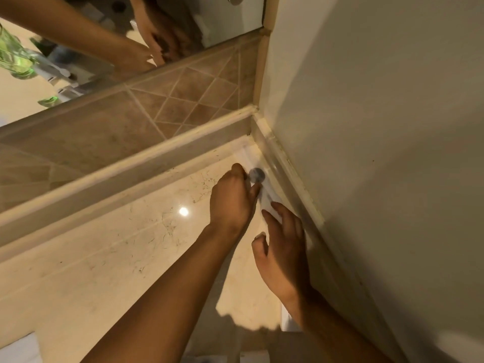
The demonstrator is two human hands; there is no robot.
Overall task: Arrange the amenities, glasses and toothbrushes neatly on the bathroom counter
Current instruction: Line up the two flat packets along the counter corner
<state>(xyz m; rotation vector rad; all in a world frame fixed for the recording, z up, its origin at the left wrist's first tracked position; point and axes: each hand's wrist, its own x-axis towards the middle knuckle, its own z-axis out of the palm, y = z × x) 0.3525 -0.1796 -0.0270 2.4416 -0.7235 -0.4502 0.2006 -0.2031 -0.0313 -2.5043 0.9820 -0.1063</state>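
A white amenity packet (267, 197) with a round grey seal (256, 175) lies flat on the beige marble counter (125, 258), along the right wall near the back corner. My left hand (231, 200) rests on the packet's left edge, its fingertips pinching near the seal. My right hand (282, 244) lies just below, fingers spread and touching the packet's lower end. Part of the packet is hidden under both hands. No glasses or toothbrushes show on the counter itself.
A brown tiled backsplash (183, 100) and a raised ledge (131, 169) run behind the counter. The mirror (65, 48) above reflects green glassware and my arms. A plain wall (379, 127) closes the right side. Something white (18, 349) sits at the bottom left.
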